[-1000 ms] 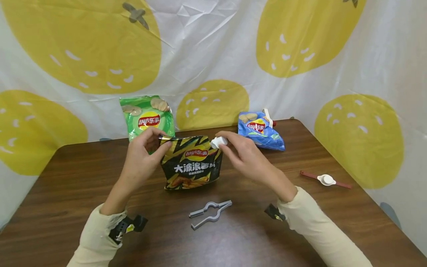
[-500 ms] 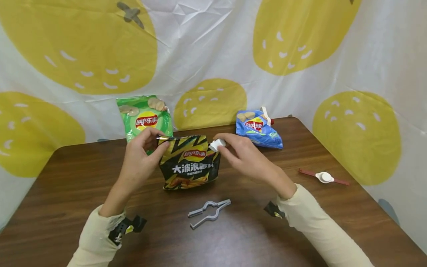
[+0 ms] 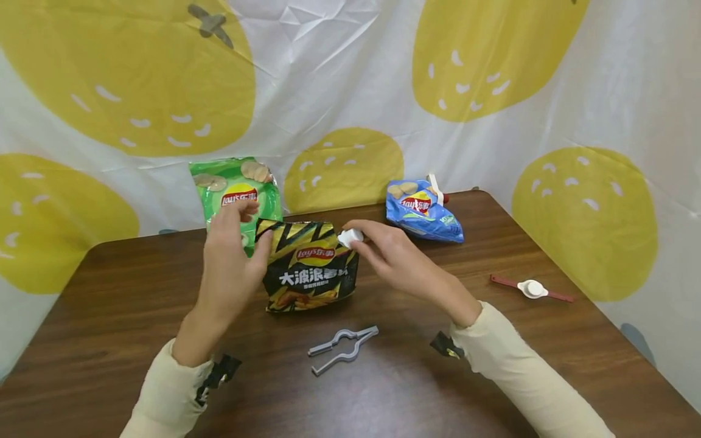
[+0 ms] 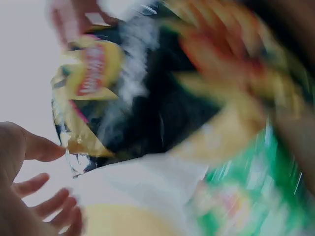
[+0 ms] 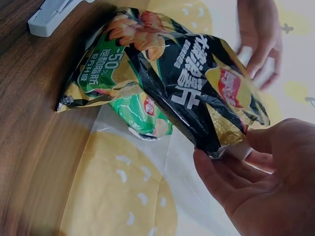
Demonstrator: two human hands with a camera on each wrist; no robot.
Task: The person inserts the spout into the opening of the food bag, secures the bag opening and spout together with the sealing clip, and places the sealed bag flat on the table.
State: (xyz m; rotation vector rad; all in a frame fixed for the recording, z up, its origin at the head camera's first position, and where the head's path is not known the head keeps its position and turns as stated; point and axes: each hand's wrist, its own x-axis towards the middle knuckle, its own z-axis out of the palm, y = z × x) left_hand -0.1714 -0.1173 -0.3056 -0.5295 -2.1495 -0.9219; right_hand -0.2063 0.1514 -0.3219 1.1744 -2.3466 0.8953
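A black-and-yellow chip bag (image 3: 309,277) stands on the table between my hands, its top edge facing up. My right hand (image 3: 397,255) pinches a small white plastic piece (image 3: 350,237) at the bag's upper right corner. In the right wrist view, those fingers close on the corner of the bag, and the white piece is mostly hidden behind them. My left hand (image 3: 227,264) is off the bag's upper left corner, fingers spread loosely and holding nothing. The left wrist view shows its thumb close by the corner. In front of the bag lies a grey clip (image 3: 369,333), its two arms apart.
Behind my left hand, a green chip bag (image 3: 219,173) leans on the patterned curtain (image 3: 334,73). A blue chip bag (image 3: 432,225), with a white-and-red clip (image 3: 435,185) on it, lies at the back right. Near the right edge is a dark red strip with a white cap (image 3: 532,289).
My left hand has let go of the bag's upper left corner and loosened its fingers. My right hand keeps its pinch on the white piece, now slightly further left in view.
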